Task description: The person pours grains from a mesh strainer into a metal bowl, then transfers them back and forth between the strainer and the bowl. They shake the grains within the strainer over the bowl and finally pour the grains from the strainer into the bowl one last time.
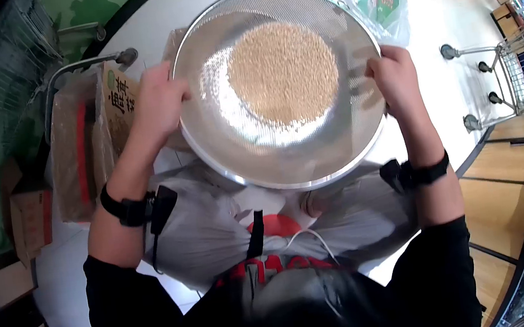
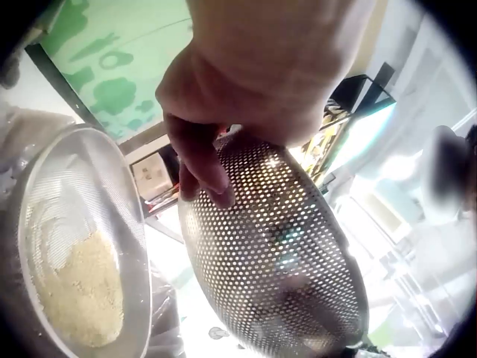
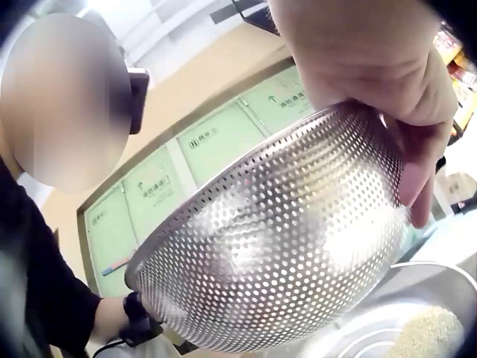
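Both hands hold a wide, round perforated metal colander [image 1: 234, 154] by opposite sides of its rim, above the lap. Inside it a round patch of small beige grains [image 1: 283, 74] lies toward the middle. My left hand [image 1: 158, 104] grips the left rim, its fingers curled under the edge in the left wrist view. On the other side my right hand [image 1: 397, 83] grips the right rim, thumb over the top. Below the colander, the wrist views show a fine-mesh sieve [image 2: 136, 186] with pale grain [image 2: 86, 287] in it; the colander hides most of it in the head view.
A plastic-lined cardboard box [image 1: 115, 103] stands at the left beside a cart. A white and green plastic bag [image 1: 380, 2] lies on the floor past the colander's right rim. A wheeled shopping cart [image 1: 521, 73] and wooden panels [image 1: 502, 204] are at the right.
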`<state>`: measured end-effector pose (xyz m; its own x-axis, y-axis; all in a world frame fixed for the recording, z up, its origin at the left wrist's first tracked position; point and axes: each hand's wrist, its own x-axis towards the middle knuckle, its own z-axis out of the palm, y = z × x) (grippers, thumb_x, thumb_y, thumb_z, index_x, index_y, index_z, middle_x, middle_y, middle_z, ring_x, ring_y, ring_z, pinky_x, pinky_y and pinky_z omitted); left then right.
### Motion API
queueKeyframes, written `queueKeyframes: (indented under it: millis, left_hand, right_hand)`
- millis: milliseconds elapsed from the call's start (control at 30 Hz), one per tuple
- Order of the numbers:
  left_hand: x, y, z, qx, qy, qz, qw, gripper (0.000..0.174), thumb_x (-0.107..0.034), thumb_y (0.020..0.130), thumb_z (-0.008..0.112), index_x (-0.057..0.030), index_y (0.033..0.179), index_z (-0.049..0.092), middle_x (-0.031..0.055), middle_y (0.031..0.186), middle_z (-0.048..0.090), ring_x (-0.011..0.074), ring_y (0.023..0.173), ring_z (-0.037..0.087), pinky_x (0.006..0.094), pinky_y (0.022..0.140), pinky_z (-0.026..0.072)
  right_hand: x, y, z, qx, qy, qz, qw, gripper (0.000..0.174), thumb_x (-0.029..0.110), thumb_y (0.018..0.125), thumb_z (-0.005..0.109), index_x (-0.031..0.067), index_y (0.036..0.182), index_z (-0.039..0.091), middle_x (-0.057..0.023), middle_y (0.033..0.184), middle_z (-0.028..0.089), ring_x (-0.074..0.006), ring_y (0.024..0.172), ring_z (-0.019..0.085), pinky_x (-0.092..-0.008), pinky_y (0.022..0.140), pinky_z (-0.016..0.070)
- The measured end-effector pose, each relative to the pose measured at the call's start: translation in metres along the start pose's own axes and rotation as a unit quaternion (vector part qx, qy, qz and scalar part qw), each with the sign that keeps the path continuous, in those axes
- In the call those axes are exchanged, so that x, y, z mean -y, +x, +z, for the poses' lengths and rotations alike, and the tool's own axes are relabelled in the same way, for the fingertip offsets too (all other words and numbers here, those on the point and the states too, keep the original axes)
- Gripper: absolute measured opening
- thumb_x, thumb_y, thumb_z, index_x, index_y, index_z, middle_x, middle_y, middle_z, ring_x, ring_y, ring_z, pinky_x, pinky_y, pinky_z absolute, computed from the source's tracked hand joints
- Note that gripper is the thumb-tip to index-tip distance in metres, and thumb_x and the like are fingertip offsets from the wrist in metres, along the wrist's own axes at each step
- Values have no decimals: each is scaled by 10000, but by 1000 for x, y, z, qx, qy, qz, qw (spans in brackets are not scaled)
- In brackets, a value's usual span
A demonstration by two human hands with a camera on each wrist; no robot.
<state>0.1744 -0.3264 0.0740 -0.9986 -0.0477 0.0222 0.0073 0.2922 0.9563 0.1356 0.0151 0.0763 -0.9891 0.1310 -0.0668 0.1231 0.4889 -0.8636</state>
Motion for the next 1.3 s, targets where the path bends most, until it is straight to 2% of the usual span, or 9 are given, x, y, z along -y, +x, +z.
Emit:
queueKeyframes:
  millis: [333, 400, 500, 733, 800, 900, 1000, 1100, 1300]
  left_hand:
    - [23, 4, 9, 14, 26, -55, 998, 132, -32, 666, 546, 65, 743, 592, 81, 618, 573, 144, 535, 533, 281, 489, 413]
    - [25, 4, 7, -19, -34, -25, 999, 119, -42, 671, 547, 59, 722, 582, 81, 601, 555, 155, 541, 541, 279, 500, 413]
    - [29, 6, 16, -22, 87, -39, 995, 124, -44, 675, 539, 57, 729, 587, 97, 617, 575, 167, 561, 556, 283, 532, 425]
    - [23, -2, 19, -7, 37, -41, 998, 135, -48, 679, 540, 69, 731, 586, 139, 643, 596, 212, 569, 570, 307, 550, 434]
    - [22, -3, 23, -30, 59, -115, 991, 157, -60, 679, 547, 74, 751, 585, 135, 642, 593, 218, 562, 568, 326, 547, 438]
    - [36, 5, 9, -24, 30, -36, 999, 180, -64, 681, 544, 73, 784, 597, 136, 653, 603, 225, 551, 575, 355, 540, 447]
    - [50, 7, 18, -32, 136, -65, 988, 179, -70, 683, 544, 67, 786, 600, 142, 649, 596, 230, 543, 572, 364, 530, 445]
    - [40, 8, 10, -33, 25, -24, 999, 165, -71, 684, 546, 62, 770, 595, 152, 637, 584, 230, 546, 565, 363, 531, 439]
    - [51, 7, 13, -35, 74, -22, 996, 157, -72, 695, 534, 62, 757, 586, 141, 597, 552, 225, 550, 561, 367, 526, 429]
  right_hand:
    - [3, -4, -3, -22, -89, -11, 996, 211, 51, 667, 506, -101, 731, 638, -159, 608, 601, -211, 572, 568, -345, 567, 447]
    - [16, -12, -13, -35, 8, -6, 999, 236, 65, 663, 512, -119, 751, 631, -168, 607, 594, -228, 595, 572, -357, 584, 454]
    - [2, 0, -2, -12, -37, -9, 999, 224, 57, 674, 499, -117, 735, 627, -160, 611, 599, -222, 574, 564, -362, 568, 453]
    - [-15, 2, 0, -10, 21, 10, 1000, 214, 50, 675, 497, -107, 728, 631, -154, 611, 595, -223, 577, 572, -357, 565, 452]
    - [-16, 7, 8, 1, -91, 2, 996, 221, 53, 673, 495, -104, 733, 637, -158, 611, 601, -230, 573, 575, -359, 572, 456]
    - [-1, 4, 5, -11, -55, -19, 998, 225, 74, 671, 505, -100, 727, 635, -180, 602, 598, -257, 584, 591, -377, 582, 462]
    - [-19, 10, 19, -3, -91, 3, 996, 222, 71, 684, 504, -103, 725, 636, -196, 610, 615, -282, 594, 614, -399, 598, 473]
    - [-3, 6, 9, -27, -51, -32, 998, 221, 66, 685, 506, -108, 726, 634, -207, 606, 607, -297, 595, 611, -404, 603, 472]
    - [-17, 15, 9, -22, -75, -53, 996, 231, 66, 675, 511, -122, 742, 628, -198, 596, 598, -250, 569, 600, -371, 564, 464]
